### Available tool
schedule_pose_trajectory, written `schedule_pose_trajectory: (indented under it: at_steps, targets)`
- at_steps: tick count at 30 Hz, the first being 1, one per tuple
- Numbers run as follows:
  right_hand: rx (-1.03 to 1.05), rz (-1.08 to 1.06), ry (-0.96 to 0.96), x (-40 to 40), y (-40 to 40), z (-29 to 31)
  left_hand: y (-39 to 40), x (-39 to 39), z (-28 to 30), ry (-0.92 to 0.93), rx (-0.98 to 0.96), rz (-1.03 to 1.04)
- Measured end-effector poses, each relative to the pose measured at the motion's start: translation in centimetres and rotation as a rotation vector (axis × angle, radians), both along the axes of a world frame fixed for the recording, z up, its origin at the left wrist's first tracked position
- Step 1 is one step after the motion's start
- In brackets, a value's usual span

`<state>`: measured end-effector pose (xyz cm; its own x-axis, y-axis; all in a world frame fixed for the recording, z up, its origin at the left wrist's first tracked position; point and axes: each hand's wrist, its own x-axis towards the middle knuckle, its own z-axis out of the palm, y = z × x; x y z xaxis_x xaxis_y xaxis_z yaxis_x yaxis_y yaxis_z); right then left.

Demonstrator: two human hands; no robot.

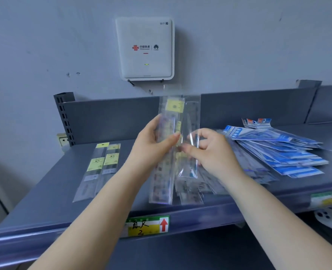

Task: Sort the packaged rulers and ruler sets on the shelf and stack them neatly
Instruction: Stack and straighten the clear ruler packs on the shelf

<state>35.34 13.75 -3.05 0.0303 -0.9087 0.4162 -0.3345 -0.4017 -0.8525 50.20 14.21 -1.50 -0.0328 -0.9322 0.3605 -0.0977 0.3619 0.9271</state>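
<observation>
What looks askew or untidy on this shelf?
The blue ruler-set packs at the right lie fanned out at angles, not squared into a stack. The clear ruler packs under the hands also overlap loosely. The two yellow-label rulers at left lie tidy.

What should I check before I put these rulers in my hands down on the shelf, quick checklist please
1. Left hand grips the yellow-tagged ruler pack: ok.
2. Right hand pinches the clear ruler sleeve: ok.
3. The two held packs are separated: cannot tell, they overlap.
4. Matching yellow-label rulers lie side by side on the shelf: ok.
5. Blue ruler sets stacked neatly: not ok, fanned out.
</observation>
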Motion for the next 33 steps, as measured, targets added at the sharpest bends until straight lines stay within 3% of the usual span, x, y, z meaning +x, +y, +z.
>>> schedule_pose_trajectory:
  at_steps: [3, 6, 7, 10, 11, 13, 15, 18, 28, 30, 33]
  targets:
    - [-0.018, -0.036, 0.032, -1.8, 0.0, 0.0, -0.3, -0.9, -0.1, -0.033, -0.007, -0.125]
    - [0.013, -0.124, -0.010, -4.9, -0.5, 0.4, -1.2, -1.4, -0.3, 0.058, 0.055, -0.062]
    - [0.048, -0.169, 0.051, -6.2, -0.7, 0.5, -1.5, -1.5, -0.4, 0.069, 0.076, -0.044]
    - [0.207, -0.431, 0.580, -9.4, -1.4, 0.2, -1.8, -1.9, -0.7, 0.083, 0.102, 0.002]
    - [0.208, -0.503, 0.666, -9.5, -1.1, 0.2, -1.8, -2.0, -0.7, 0.103, 0.100, 0.012]
    - [0.107, -0.468, 0.530, -8.3, -0.2, 0.4, -1.7, -2.3, -0.6, 0.147, 0.084, 0.034]
    - [0.024, -0.242, 0.270, -5.4, 1.1, 1.2, -1.7, -2.8, -0.4, 0.184, 0.065, 0.051]
    - [0.035, -0.038, 0.294, -1.1, 1.5, 0.9, -1.8, -3.4, 0.1, 0.186, 0.034, 0.081]
    - [0.080, 0.029, -0.229, -2.5, 0.0, 2.1, -1.6, -1.5, 1.2, 0.123, 0.021, 0.011]
    - [0.120, -0.094, -0.113, -5.2, -0.9, 2.6, -1.7, -1.6, 1.1, 0.143, 0.048, 0.036]
    - [0.292, -0.344, 0.433, -8.9, -2.8, 2.1, -1.9, -1.9, 0.8, 0.164, 0.093, 0.066]
